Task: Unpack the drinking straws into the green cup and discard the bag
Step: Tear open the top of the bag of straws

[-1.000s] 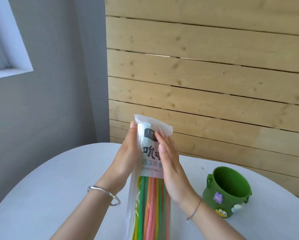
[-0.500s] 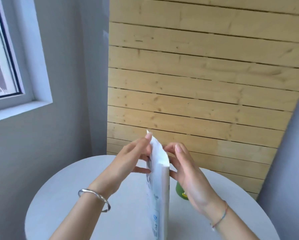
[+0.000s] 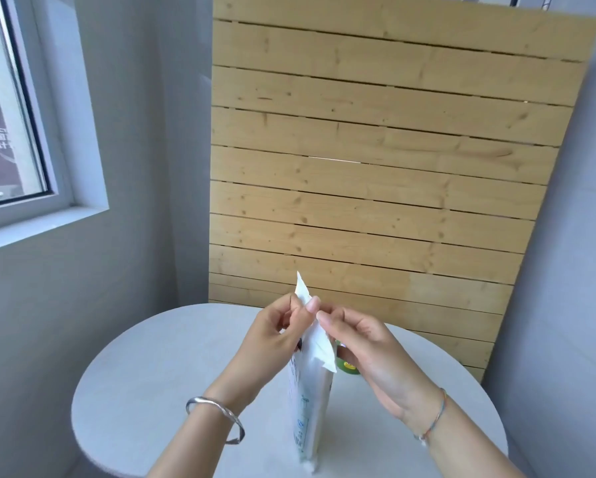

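The white straw bag [image 3: 308, 391] stands upright and edge-on over the round white table [image 3: 158, 384]. My left hand [image 3: 272, 336] pinches the bag's top flap, which sticks up above my fingers. On the other side of the top edge my right hand [image 3: 369, 353] has its fingertips, and part of the top is folded or torn downward. The straws inside are hidden from this angle. The green cup [image 3: 346, 365] shows only as a small patch behind my right hand.
A slatted wooden panel [image 3: 393, 167] leans against the grey wall behind the table. A window [image 3: 10, 115] is at the left. I wear a silver bangle [image 3: 217, 419] on the left wrist and a thin cord bracelet on the right.
The bag has turned from facing me to edge-on and my view has pulled back. Both hands have closed on the top edge, and part of the top now hangs folded or torn downward.
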Demonstrator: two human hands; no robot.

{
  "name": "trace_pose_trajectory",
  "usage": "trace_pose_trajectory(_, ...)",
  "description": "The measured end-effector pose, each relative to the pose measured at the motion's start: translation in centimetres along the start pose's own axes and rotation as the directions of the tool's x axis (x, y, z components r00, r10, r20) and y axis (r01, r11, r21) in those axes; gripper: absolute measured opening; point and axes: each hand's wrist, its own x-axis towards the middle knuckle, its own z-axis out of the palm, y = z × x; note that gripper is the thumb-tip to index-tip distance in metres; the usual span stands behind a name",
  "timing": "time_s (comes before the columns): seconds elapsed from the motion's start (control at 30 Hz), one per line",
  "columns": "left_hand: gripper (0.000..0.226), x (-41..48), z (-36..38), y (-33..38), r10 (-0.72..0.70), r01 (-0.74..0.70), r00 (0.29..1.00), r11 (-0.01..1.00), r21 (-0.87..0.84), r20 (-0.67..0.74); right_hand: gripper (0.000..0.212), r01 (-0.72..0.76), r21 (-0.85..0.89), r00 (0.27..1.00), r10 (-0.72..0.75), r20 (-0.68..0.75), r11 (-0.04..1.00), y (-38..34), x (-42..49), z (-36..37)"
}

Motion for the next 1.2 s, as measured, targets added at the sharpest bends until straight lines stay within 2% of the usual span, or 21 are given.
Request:
trace_pose_trajectory(0.1,0.059,-0.5,0.5,-0.2,0.134,-0.132,0.990,0.990,0.056,-0.038,0.046,-0.008,0.009,1.000,0.008,0.021,1.000,-0.2,-0.4,-0.2)
trace_pose_trajectory(0.2,0.051,-0.7,0.7,-0.4,0.211,-0.202,0.977,0.961,0.189,-0.026,0.024,-0.001,-0.034,1.000,0.001,0.012,0.999,-0.3,-0.6,-0.5)
trace_pose_trajectory(0.33,0.041,-0.9,0.8,0.1,0.234,-0.218,0.972,0.943,0.252,-0.036,0.028,0.011,-0.188,1.000,-0.006,0.028,0.982,-0.6,-0.4,-0.6)
trace_pose_trajectory(0.4,0.038,-1.1,0.8,0.5,0.216,-0.202,0.975,0.953,0.226,-0.041,0.026,0.015,-0.258,0.999,-0.004,0.042,0.966,-0.6,-0.2,-0.7)
trace_pose_trajectory(0.5,0.039,-0.7,0.7,0.3,0.141,-0.138,0.990,0.986,0.089,-0.025,0.026,0.023,-0.259,0.999,-0.016,0.027,0.966,-0.6,-0.1,-0.5)
trace_pose_trajectory(0.63,0.053,-0.5,0.7,0.3,0.123,-0.123,0.992,0.992,-0.017,-0.037,0.022,0.041,-0.283,0.998,-0.054,-0.040,0.958,-0.5,0.2,0.2)
trace_pose_trajectory(0.73,0.040,-0.6,0.0,0.5,0.153,-0.159,0.980,0.986,-0.041,-0.126,0.027,0.069,-0.270,0.978,-0.119,-0.172,0.960,-1.0,1.1,-0.6)
trace_pose_trajectory(0.8,0.039,-0.7,-0.9,0.6,0.176,-0.179,0.970,0.984,-0.004,-0.166,0.026,0.101,-0.359,0.952,-0.195,-0.236,0.928,-1.5,2.0,-1.1)
trace_pose_trajectory(0.87,0.037,-0.9,-1.5,0.6,0.173,-0.168,0.968,0.985,0.045,-0.180,0.024,0.179,-0.542,0.934,-0.315,-0.169,0.821,-2.2,2.9,-0.7)
trace_pose_trajectory(0.93,0.038,-1.2,-1.8,0.7,0.099,-0.094,0.971,0.995,0.034,-0.219,0.022,0.267,-0.701,0.894,-0.441,-0.075,0.661,-2.8,3.9,0.0)
trace_pose_trajectory(1.0,0.036,-1.5,-2.1,1.0,-0.064,0.040,0.970,0.994,-0.105,-0.236,0.019,0.343,-0.780,0.849,-0.527,0.019,0.524,-3.1,4.9,0.6)
trace_pose_trajectory(1.03,0.038,-1.4,-2.5,0.9,-0.196,0.144,0.958,0.960,-0.242,-0.210,0.019,0.371,-0.812,0.828,-0.556,0.070,0.450,-3.1,5.4,0.7)
trace_pose_trajectory(1.07,0.047,-1.1,-3.1,0.6,-0.343,0.262,0.932,0.862,-0.433,-0.119,0.019,0.392,-0.843,0.806,-0.580,0.121,0.368,-3.1,5.8,0.9)
trace_pose_trajectory(1.1,0.062,-0.9,-3.9,0.3,-0.455,0.374,0.890,0.688,-0.622,0.032,0.018,0.405,-0.870,0.782,-0.599,0.172,0.280,-3.0,6.2,1.1)
trace_pose_trajectory(1.13,0.078,-0.5,-4.5,-0.1,-0.483,0.439,0.855,0.479,-0.761,0.189,0.017,0.418,-0.893,0.740,-0.633,0.229,0.166,-2.8,6.4,1.3)
trace_pose_trajectory(1.17,0.091,-0.1,-5.2,-0.5,-0.450,0.462,0.842,0.319,-0.828,0.297,0.014,0.425,-0.905,0.690,-0.655,0.308,0.022,-2.4,6.7,1.5)
trace_pose_trajectory(1.2,0.094,0.4,-5.5,-0.8,-0.414,0.471,0.840,0.236,-0.850,0.351,0.009,0.425,-0.897,0.641,-0.660,0.391,-0.118,-2.0,6.9,1.7)
